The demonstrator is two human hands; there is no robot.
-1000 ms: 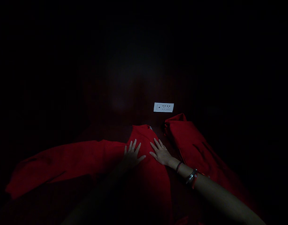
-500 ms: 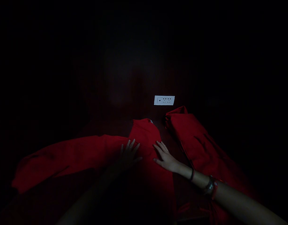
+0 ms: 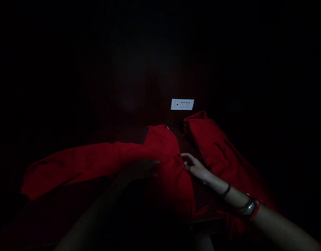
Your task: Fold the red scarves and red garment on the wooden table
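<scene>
Red garment (image 3: 173, 176), dark table (image 3: 124, 134), seemingly wood, wall socket (image 3: 182, 104)

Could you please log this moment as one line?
Right hand: at red garment edge | left hand: over garment, contact unclear

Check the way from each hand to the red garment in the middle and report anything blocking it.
Nothing visible blocks the right hand, which is at the edge of the garment. The left hand is over it, too shadowed to confirm contact, with nothing seen between. The other red cloth lies aside, to the right.
</scene>
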